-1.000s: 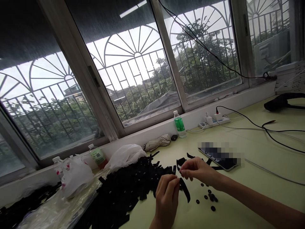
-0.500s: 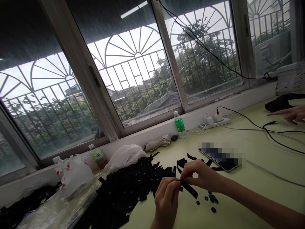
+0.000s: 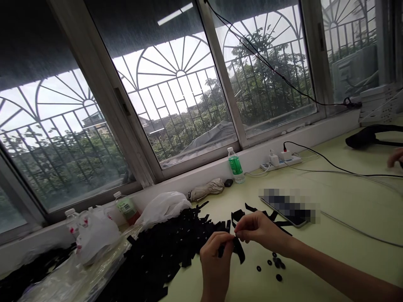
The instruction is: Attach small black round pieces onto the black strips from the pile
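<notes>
My left hand [image 3: 216, 259] is closed, thumb and index finger pinching a black fabric strip [image 3: 240, 252] whose free end hangs down to the right. Close against those fingertips, my right hand [image 3: 260, 230] is closed in a pinch at the strip's upper end; what sits between its fingertips is too small to make out. Several small black discs [image 3: 278, 263], some with a centre hole, lie on the table below my right wrist. A large pile of black strips [image 3: 170, 247] spreads left of my hands. A few loose strips [image 3: 273, 215] lie behind my right hand.
A phone [image 3: 285, 209] lies beyond my right hand on the pale green table [image 3: 346, 209]. A green-labelled bottle [image 3: 236, 165], a power strip [image 3: 285, 161] and cables line the sill. White plastic bags [image 3: 96, 235] stand left. Another person's hand [image 3: 395, 157] shows far right.
The black strip has swung to hang more steeply, and my right fingers have shifted slightly at its end. The other person's hand has drawn back toward the right edge.
</notes>
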A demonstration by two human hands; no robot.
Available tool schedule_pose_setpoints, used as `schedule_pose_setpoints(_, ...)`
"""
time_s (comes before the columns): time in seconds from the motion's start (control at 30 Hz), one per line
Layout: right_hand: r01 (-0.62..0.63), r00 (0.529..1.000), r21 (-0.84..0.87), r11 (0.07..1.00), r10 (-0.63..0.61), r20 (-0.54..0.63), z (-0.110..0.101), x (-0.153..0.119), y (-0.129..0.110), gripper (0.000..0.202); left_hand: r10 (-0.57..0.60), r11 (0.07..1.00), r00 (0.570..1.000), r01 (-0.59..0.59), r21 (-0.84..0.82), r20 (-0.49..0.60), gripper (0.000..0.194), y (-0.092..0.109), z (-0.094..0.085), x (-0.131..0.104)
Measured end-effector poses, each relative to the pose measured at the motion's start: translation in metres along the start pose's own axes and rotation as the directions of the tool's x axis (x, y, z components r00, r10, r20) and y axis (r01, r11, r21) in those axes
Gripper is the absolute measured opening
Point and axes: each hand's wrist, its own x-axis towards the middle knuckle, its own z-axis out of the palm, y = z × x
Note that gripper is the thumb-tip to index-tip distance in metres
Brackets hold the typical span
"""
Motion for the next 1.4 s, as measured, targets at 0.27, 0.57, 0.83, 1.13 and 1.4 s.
schedule_pose_setpoints(0.27, -0.064, 0.998, 0.062, 0.996, 0.063, 0.024, -0.003, 0.001, 0.008, 0.012, -0.087, 0.986, 0.996, 0.088, -0.142, 0.011, 0.011, -0.004, 0.007, -0.002)
schedule_pose_setpoints(0.57, -0.076, 0.996, 0.065, 0.995, 0.072, 0.056, -0.004, 0.004, 0.014, 0.018, -0.346, 0.898, 0.938, 0.34, -0.278, 0.029, 0.022, 0.002, 0.006, 0.002)
schedule_pose_setpoints(0.83, -0.011, 0.99, -0.583, 0.812, -0.074, -0.121, -0.005, 0.0, 0.012, 0.024, -0.346, 0.916, 0.934, 0.358, -0.184, 0.092, 0.017, 0.003, 0.005, 0.002)
schedule_pose_setpoints(1.13, -0.333, 0.924, -0.831, 0.445, -0.022, -0.382, -0.047, 0.015, 0.042, 0.029, -0.371, 0.907, 0.92, 0.388, -0.162, 0.122, 0.015, 0.0, 0.002, 0.003)
schedule_pose_setpoints(1.4, -0.106, 0.956, -0.829, 0.549, -0.173, -0.237, -0.021, 0.007, 0.029, 0.028, -0.38, 0.898, 0.917, 0.396, -0.19, 0.12, 0.018, -0.003, 0.002, 0.004)
